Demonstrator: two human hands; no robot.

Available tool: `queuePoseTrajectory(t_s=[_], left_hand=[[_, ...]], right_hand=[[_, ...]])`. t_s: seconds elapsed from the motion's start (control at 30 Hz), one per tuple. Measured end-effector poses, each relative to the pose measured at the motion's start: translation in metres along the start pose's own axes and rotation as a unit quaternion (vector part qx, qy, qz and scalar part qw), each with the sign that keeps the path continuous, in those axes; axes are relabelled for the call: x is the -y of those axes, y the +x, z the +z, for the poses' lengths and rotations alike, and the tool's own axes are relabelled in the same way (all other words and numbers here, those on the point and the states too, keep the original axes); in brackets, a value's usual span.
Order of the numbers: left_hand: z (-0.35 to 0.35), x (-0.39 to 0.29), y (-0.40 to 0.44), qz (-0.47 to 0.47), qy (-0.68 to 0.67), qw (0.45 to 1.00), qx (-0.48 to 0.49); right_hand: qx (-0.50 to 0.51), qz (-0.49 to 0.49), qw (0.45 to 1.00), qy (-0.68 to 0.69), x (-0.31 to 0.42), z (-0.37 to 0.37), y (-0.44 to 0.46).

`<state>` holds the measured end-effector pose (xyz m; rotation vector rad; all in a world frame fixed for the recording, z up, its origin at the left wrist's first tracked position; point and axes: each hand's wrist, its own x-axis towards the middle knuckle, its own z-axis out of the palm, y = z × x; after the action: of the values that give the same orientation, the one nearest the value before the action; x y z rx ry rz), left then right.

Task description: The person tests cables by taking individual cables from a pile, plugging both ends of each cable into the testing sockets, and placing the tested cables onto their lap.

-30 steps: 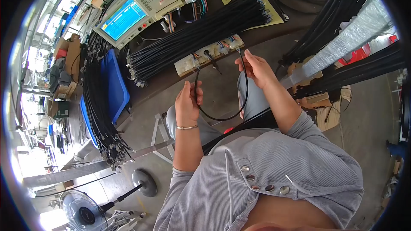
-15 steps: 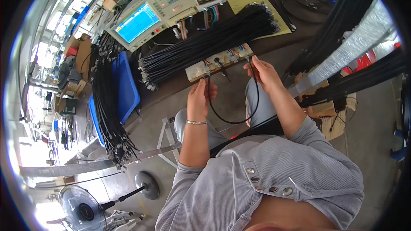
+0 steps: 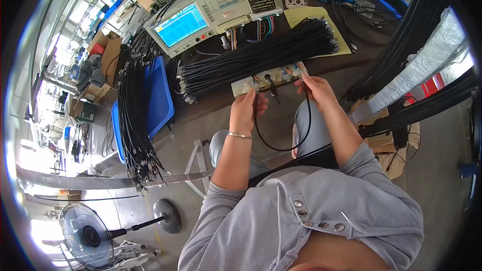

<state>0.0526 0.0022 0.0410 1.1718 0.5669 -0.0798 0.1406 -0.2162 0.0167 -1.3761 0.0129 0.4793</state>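
Observation:
A black cable (image 3: 281,149) hangs in a U between my hands, its two ends up at a pale connector board (image 3: 243,86) on the table's front edge. My left hand (image 3: 247,110) pinches the cable's left end at the board. At the other end, by the board's right side, my right hand (image 3: 317,90) has its thumb and fingers closed on the cable. A short black lead (image 3: 272,90) sticks out from the board's middle. Right behind the board lies a thick bundle of black cables (image 3: 261,52). The fingertips partly hide both cable ends.
Behind the bundle stands a tester with a lit blue screen (image 3: 182,25). At the left are a blue tray (image 3: 161,103) and more hanging cables (image 3: 131,115). A plastic-wrapped post (image 3: 416,65) rises at the right. A fan (image 3: 88,236) stands on the floor.
Both hands have closed in on the board, the left one rising to the cable's left end, with the fingers now pinching both ends. The whole view has shifted, moving the table scene right and down.

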Motion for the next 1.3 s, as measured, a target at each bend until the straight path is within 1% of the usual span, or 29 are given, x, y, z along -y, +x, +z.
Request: queuePoseTrajectory(t_s=[0.17, 0.2, 0.27, 0.3, 0.33, 0.37, 0.43, 0.47, 0.5, 0.53, 0.6, 0.63, 0.67, 0.73, 0.77, 0.8, 0.83, 0.87, 0.9, 0.93, 0.97, 1.0, 1.03, 1.07, 1.1, 1.17, 1.23, 1.27, 1.3], left_hand=[[0.008, 0.014, 0.008, 0.006, 0.004, 1.000, -0.008], [0.009, 0.017, 0.001, 0.019, 0.019, 0.999, -0.017], [0.011, 0.027, -0.032, -0.005, 0.002, 1.000, 0.013], [0.008, 0.026, -0.049, -0.010, 0.002, 1.000, 0.015], [-0.004, 0.022, -0.056, 0.060, -0.030, 0.997, -0.034], [-0.022, 0.013, -0.062, 0.128, -0.059, 0.986, -0.087], [-0.067, -0.029, -0.066, 0.313, 0.007, 0.942, -0.124], [-0.079, -0.056, -0.069, 0.330, -0.085, 0.934, -0.108], [-0.085, -0.077, -0.066, 0.344, -0.105, 0.920, -0.157], [-0.098, -0.096, -0.052, 0.352, -0.065, 0.916, -0.180], [-0.148, -0.119, 0.000, 0.342, 0.150, 0.901, -0.219], [-0.162, -0.125, 0.023, 0.353, 0.354, 0.812, -0.302], [-0.139, -0.139, 0.011, 0.274, 0.437, 0.798, -0.311], [-0.137, -0.138, 0.025, 0.272, 0.580, 0.685, -0.347], [-0.139, -0.127, 0.026, 0.304, 0.572, 0.645, -0.405], [-0.141, -0.120, 0.017, 0.359, 0.551, 0.604, -0.450], [-0.144, -0.111, 0.008, 0.410, 0.526, 0.560, -0.491], [-0.144, -0.097, -0.004, 0.460, 0.454, 0.577, -0.499], [-0.139, -0.077, -0.018, 0.452, 0.433, 0.634, -0.455], [-0.109, -0.057, -0.047, 0.407, 0.432, 0.737, -0.324], [-0.109, -0.020, -0.055, 0.335, 0.494, 0.780, -0.188], [-0.092, 0.017, -0.065, 0.236, 0.542, 0.805, -0.043], [-0.090, 0.067, -0.070, 0.219, 0.564, 0.788, 0.116], [-0.088, 0.108, -0.074, 0.118, 0.542, 0.806, 0.207], [-0.084, 0.137, -0.079, 0.091, 0.524, 0.820, 0.211], [-0.078, 0.146, -0.085, 0.059, 0.508, 0.829, 0.225], [-0.068, 0.127, -0.096, 0.077, 0.510, 0.845, 0.140], [-0.066, 0.125, -0.096, 0.074, 0.509, 0.845, 0.148], [-0.065, 0.123, -0.096, 0.097, 0.508, 0.841, 0.159]], right_hand=[[-0.021, -0.028, 0.997, 0.069, -0.009, 0.011, -0.002], [-0.025, -0.028, 0.997, 0.066, -0.012, 0.008, -0.011], [0.040, 0.034, 0.998, -0.026, -0.015, 0.010, -0.029], [0.010, 0.032, 0.999, -0.009, -0.010, 0.006, -0.038], [-0.015, 0.031, 0.999, 0.008, 0.002, -0.004, -0.044], [-0.057, -0.037, 0.998, 0.000, 0.015, -0.019, -0.038], [-0.152, -0.148, 0.977, -0.024, 0.059, -0.032, -0.037], [-0.175, -0.216, 0.960, -0.013, 0.068, -0.047, -0.017], [-0.214, -0.239, 0.947, -0.030, 0.087, -0.050, -0.004], [-0.253, -0.264, 0.930, -0.045, 0.105, -0.052, 0.008], [-0.255, -0.277, 0.922, -0.086, 0.115, -0.068, 0.056], [-0.261, -0.285, 0.913, -0.129, 0.119, -0.071, 0.075], [-0.271, -0.270, 0.905, -0.187, 0.123, -0.067, 0.083], [-0.286, -0.195, 0.869, -0.353, 0.127, -0.062, 0.083], [-0.314, -0.211, 0.839, -0.391, 0.124, -0.063, 0.078], [-0.317, -0.209, 0.838, -0.392, 0.118, -0.064, 0.069], [-0.309, -0.257, 0.870, -0.285, 0.109, -0.066, 0.056], [-0.295, -0.300, 0.890, -0.175, 0.098, -0.067, 0.041], [-0.248, -0.254, 0.926, -0.130, 0.085, -0.066, 0.018], [-0.199, -0.205, 0.955, -0.084, 0.070, -0.061, -0.007], [-0.154, -0.181, 0.965, -0.112, 0.050, -0.052, -0.028], [-0.154, -0.131, 0.973, -0.110, 0.016, -0.043, -0.036], [-0.123, -0.099, 0.975, -0.159, -0.011, -0.030, -0.052], [-0.037, -0.097, 0.949, -0.298, -0.051, -0.037, -0.054], [0.078, -0.088, 0.943, -0.311, -0.057, -0.023, -0.068], [0.179, -0.099, 0.939, -0.278, -0.079, 0.002, -0.085], [0.265, -0.157, 0.891, -0.335, -0.081, 0.024, -0.096], [0.259, -0.151, 0.894, -0.334, -0.085, 0.030, -0.098], [0.322, -0.167, 0.852, -0.378, -0.090, 0.035, -0.098]])
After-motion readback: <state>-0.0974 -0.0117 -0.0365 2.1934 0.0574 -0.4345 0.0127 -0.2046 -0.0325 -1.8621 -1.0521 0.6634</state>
